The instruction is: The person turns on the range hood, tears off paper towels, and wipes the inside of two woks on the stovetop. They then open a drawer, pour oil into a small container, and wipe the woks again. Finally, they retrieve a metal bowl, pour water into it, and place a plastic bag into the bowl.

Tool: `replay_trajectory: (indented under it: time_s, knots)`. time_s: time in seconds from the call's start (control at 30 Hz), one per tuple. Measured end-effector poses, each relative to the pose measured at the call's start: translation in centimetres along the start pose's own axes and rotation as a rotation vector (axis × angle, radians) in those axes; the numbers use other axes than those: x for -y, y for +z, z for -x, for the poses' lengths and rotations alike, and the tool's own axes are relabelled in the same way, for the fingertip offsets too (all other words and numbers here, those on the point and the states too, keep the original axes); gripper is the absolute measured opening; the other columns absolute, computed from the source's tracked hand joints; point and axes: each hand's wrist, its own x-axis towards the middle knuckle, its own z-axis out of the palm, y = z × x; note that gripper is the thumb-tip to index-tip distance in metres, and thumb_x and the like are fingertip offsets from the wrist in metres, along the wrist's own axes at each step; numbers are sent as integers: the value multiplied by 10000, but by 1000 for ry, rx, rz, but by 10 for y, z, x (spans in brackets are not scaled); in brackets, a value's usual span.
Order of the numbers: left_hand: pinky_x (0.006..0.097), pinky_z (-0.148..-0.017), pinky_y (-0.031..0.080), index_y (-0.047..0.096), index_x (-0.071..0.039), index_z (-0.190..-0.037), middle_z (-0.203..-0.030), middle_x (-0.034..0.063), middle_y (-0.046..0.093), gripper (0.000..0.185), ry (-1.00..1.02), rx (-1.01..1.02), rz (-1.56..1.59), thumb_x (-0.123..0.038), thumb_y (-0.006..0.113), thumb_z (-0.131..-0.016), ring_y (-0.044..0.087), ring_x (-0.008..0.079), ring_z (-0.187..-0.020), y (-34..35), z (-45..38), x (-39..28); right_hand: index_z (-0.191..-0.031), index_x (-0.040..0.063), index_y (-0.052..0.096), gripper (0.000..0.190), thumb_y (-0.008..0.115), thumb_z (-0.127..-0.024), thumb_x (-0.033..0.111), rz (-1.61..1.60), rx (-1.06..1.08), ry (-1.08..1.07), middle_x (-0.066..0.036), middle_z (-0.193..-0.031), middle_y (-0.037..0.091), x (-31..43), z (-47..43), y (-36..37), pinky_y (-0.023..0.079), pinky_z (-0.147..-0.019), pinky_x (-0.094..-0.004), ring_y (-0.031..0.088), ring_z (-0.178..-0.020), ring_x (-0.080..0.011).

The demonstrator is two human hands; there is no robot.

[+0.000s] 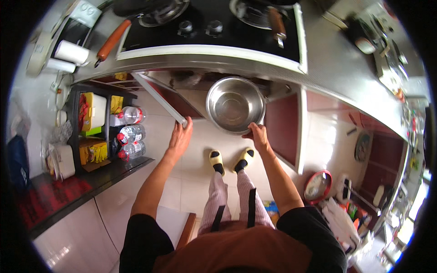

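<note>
My right hand (258, 137) grips the near rim of a stainless steel basin (235, 102), which looks bare inside. The basin is held in front of an open cabinet under the stove counter. My left hand (180, 135) has its fingers on the outer edge of the left cabinet door (159, 98), which is swung outward. On the other side, the right cabinet door (282, 124) also stands swung out, just beyond my right hand. The cabinet's inside (191, 79) is dark and mostly hidden behind the basin and the left door.
Above is a gas stove (205, 37), with a wooden-handled pan (112, 41) jutting over the counter edge. Plastic bottles (131, 133) line a dark shelf unit (75, 129) at left. A red-rimmed basin (318, 187) rests low at right, near a white bag (340, 221).
</note>
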Motion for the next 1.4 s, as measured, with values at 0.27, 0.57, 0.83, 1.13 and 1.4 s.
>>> replay_trajectory:
  time_s: [0.27, 0.57, 0.83, 1.13, 1.4]
  knots:
    - [402, -910, 446, 600, -25, -1092, -1266, 146, 482, 257, -87, -130, 170, -66, 529, -849, 572, 313, -1013, 44, -117, -12, -734, -30, 613, 235, 579, -860, 166, -99, -91, 29, -80, -646, 603, 16, 231, -73, 562, -545, -335, 619, -562, -182]
    - [471, -821, 508, 572, 9, -1054, -1241, 210, 432, 257, -96, 202, 132, -21, 607, -801, 603, 377, -945, -48, -180, -59, -825, -18, 621, 183, 552, -879, 143, -418, -284, -14, -71, -716, 630, 14, 392, -154, 551, -596, -325, 628, -611, -183]
    - [474, -886, 460, 578, -1, -1015, -1200, 243, 512, 185, 667, -103, 725, -81, 555, -849, 523, 394, -1043, -159, -190, -377, -854, -30, 593, 201, 572, -874, 168, -630, -512, -144, -74, -744, 576, 28, 408, -305, 571, -582, -342, 600, -602, -178]
    - [446, -1070, 319, 479, 5, -1303, -1333, 200, 489, 416, 215, 495, 536, -192, 469, -937, 408, 361, -1265, -104, -157, -335, -861, 4, 605, 137, 589, -830, 137, -559, -701, -236, -50, -695, 600, 75, 442, -500, 568, -524, -313, 583, -543, -156]
    - [425, -954, 476, 636, -34, -1192, -1271, 194, 578, 416, -134, 1089, -85, -208, 632, -815, 589, 319, -1130, -126, -204, -276, -791, -2, 536, 121, 568, -832, 108, -700, -792, -319, -45, -645, 551, 137, 407, -633, 556, -484, -289, 590, -535, -156]
